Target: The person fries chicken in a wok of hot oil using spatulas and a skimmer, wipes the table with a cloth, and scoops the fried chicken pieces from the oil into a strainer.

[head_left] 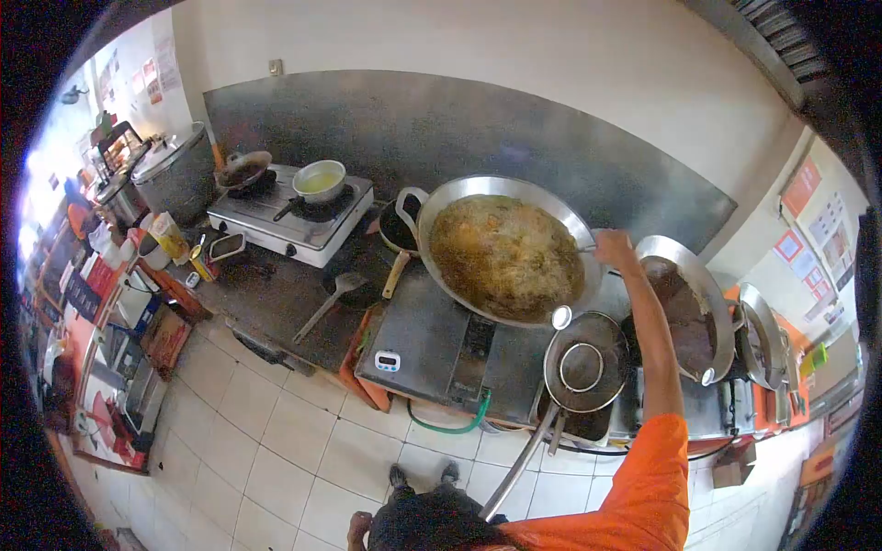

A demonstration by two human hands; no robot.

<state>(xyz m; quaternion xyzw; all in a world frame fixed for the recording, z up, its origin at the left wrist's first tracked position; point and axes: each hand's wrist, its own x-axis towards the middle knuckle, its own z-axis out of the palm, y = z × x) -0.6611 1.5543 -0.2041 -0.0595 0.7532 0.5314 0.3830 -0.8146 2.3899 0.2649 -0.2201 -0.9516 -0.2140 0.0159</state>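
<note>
My right hand (614, 248) is closed at the right rim of a large wok (537, 186), over the burner unit. A thin metal utensil (586, 249) runs from this hand into the wok; its working end is hidden. Bubbling oil (507, 262) fills the wok, with golden-brown food frying in it. Below my right forearm lies a long-handled round strainer (542, 439), with a smaller ring-shaped strainer (581, 367) inside its bowl. My left hand (359, 527) hangs low by my side above the floor, fingers curled, with nothing visible in it.
A two-burner stove (294, 241) holds a white pot (319, 181) and a small pan (244, 171). A spatula (342, 287) lies on the dark counter. A digital timer (387, 361) sits at the front edge. Another large wok (718, 289) stands right of my arm.
</note>
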